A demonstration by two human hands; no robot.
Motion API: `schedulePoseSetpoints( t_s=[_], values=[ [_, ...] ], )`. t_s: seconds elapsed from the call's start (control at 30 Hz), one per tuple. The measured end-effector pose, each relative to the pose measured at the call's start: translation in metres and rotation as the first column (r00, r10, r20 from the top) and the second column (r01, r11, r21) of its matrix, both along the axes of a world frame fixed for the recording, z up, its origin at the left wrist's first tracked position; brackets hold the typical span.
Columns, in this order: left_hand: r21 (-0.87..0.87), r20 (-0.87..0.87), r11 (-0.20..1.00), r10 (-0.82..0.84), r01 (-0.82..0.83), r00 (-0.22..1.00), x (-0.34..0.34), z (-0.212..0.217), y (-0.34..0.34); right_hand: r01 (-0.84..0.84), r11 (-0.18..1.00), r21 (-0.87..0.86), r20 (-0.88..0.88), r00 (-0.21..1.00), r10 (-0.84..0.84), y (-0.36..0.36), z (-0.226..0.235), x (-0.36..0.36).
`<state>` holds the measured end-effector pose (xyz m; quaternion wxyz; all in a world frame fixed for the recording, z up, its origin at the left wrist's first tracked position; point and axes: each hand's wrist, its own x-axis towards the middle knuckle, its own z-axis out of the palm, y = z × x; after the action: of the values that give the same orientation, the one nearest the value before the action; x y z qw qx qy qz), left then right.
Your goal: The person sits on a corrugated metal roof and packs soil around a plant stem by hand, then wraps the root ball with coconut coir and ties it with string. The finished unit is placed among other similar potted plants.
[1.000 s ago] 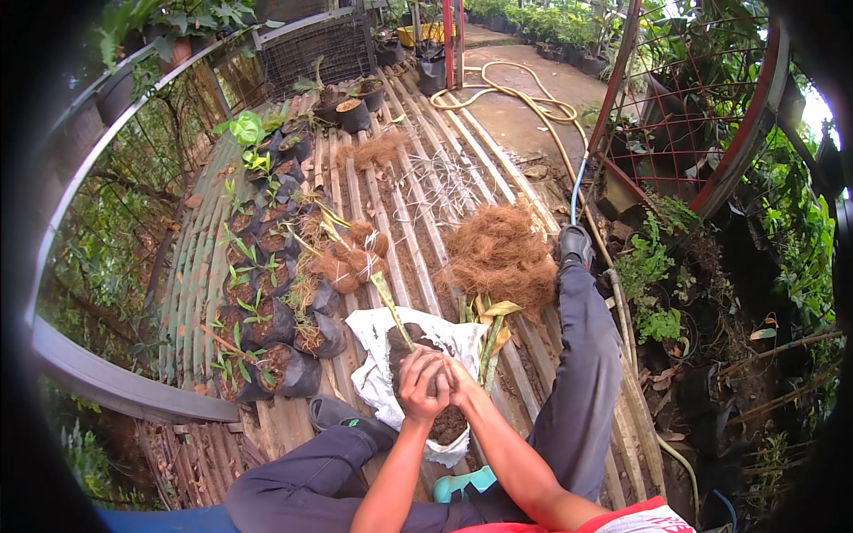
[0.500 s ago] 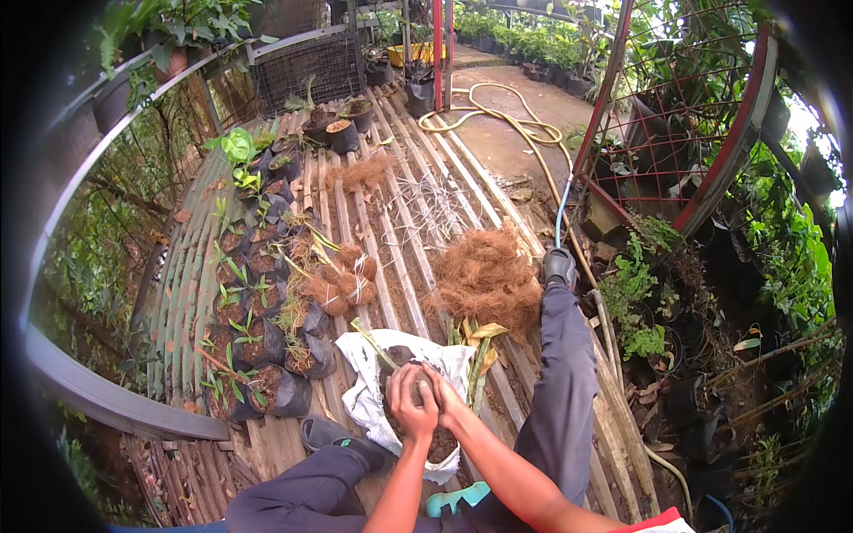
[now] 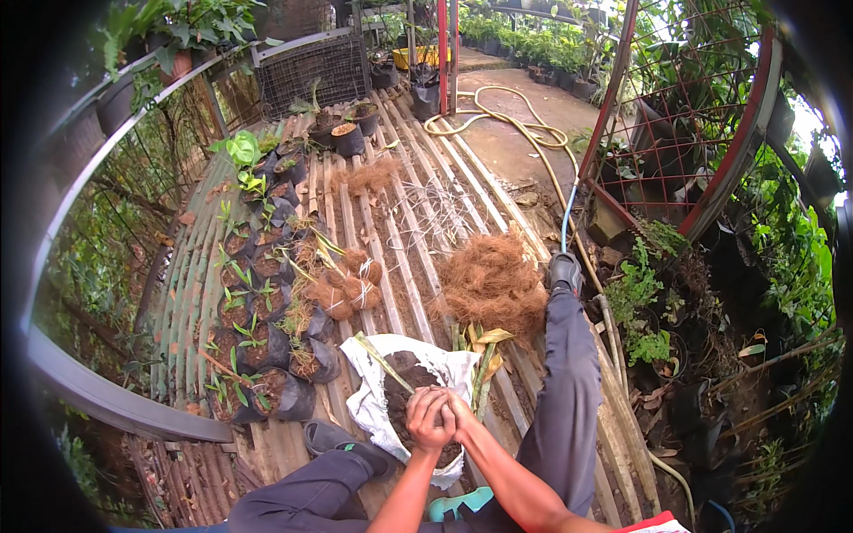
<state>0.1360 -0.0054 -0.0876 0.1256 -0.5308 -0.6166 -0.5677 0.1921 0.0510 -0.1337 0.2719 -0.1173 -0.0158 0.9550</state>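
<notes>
My left hand (image 3: 428, 425) and my right hand (image 3: 458, 412) are pressed together, cupped around a dark clump at the base of a plant cutting. Its long green stem (image 3: 382, 360) sticks out up and to the left. Both hands hover over an open white sack (image 3: 369, 413) that holds dark soil (image 3: 402, 366). The sack lies on the slatted wooden platform (image 3: 400, 240) between my legs in grey trousers. What the fingers enclose is mostly hidden.
A pile of brown coconut fibre (image 3: 493, 284) lies beyond the sack, with loose green-yellow cuttings (image 3: 482, 348) beside it. Several seedlings in black bags (image 3: 258, 351) and fibre-wrapped balls (image 3: 348, 289) stand on the left. A yellow hose (image 3: 524, 133) runs along the path, and a red metal rack (image 3: 675, 133) is on the right.
Both hands stay clasped on the clump over the sack and sit slightly lower in the picture. The view has shifted a little.
</notes>
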Motion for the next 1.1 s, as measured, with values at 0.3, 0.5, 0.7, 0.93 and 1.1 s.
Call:
schedulePoseSetpoints(
  t_s=[0.3, 0.5, 0.7, 0.93, 1.1],
  values=[
    [0.042, 0.079, 0.996, -0.076, 0.073, 0.994, -0.001, 0.002, 0.007, -0.019, 1.000, 0.021, 0.070, 0.997, 0.017, 0.007, -0.019, 0.000],
    [0.018, 0.089, 0.999, -0.028, 0.027, 0.996, 0.000, 0.007, 0.003, 0.111, 0.993, 0.050, 0.286, 0.951, -0.121, 0.001, -0.021, 0.005],
    [-0.004, 0.058, 0.998, -0.060, 0.061, 0.996, 0.001, 0.015, 0.007, 0.143, 0.989, 0.046, 0.263, 0.953, -0.151, 0.003, 0.013, 0.008],
    [-0.222, 0.734, 0.953, 0.023, 0.208, 0.679, -0.009, 0.033, 0.039, 0.268, 0.772, 0.576, 0.404, 0.728, -0.554, 0.026, 0.054, 0.005],
    [0.126, 0.980, 0.945, -0.071, 0.301, -0.188, -0.014, 0.041, 0.034, -0.001, 0.593, 0.805, 0.432, 0.687, -0.584, 0.022, 0.077, 0.005]
  ],
)
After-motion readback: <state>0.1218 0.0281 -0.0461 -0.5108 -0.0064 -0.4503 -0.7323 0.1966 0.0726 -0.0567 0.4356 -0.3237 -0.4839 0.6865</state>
